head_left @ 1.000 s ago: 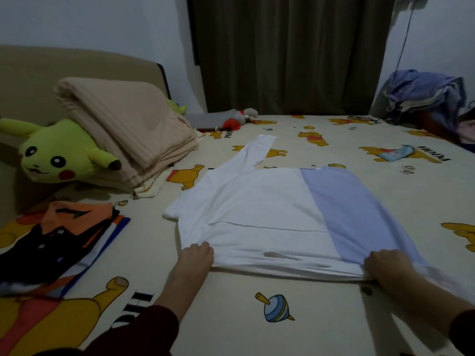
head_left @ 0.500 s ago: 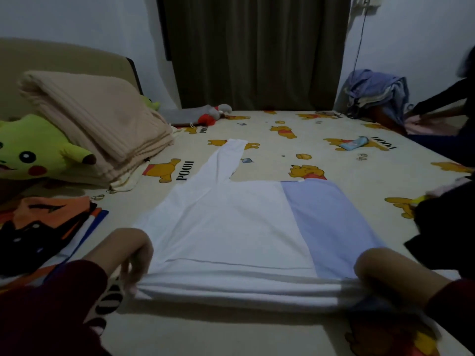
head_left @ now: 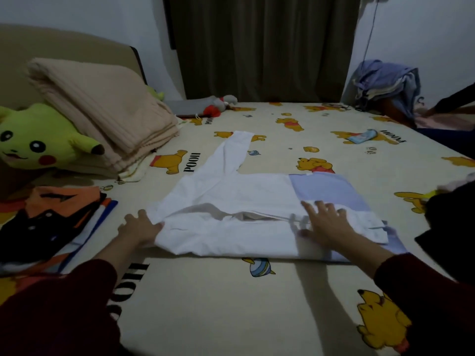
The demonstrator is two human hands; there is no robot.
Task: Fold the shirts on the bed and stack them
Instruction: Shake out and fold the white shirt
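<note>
Shirt (head_left: 231, 196) in white and pale blue lies flat in the middle of the bed (head_left: 231, 304), and we have both hands on it. Our left hand (head_left: 140, 228) sits at the shirt's left edge, fingers curled onto the cloth where the near fold begins, gripping that corner. Our right hand (head_left: 325, 222) lies on top of the folded-over band, fingers spread and straight, pressing the cloth flat near where white meets blue. Between our hands runs the near strip of fabric, doubled over onto the body. One white sleeve (head_left: 235, 150) reaches away toward the curtain (head_left: 262, 47). To our left, well apart from the shirt, a stack of folded clothes (head_left: 51, 227) with an orange collar on top sits by the bed's edge. Beyond it we see a green plush toy (head_left: 38, 142) leaning against a folded beige blanket (head_left: 102, 111).
</note>
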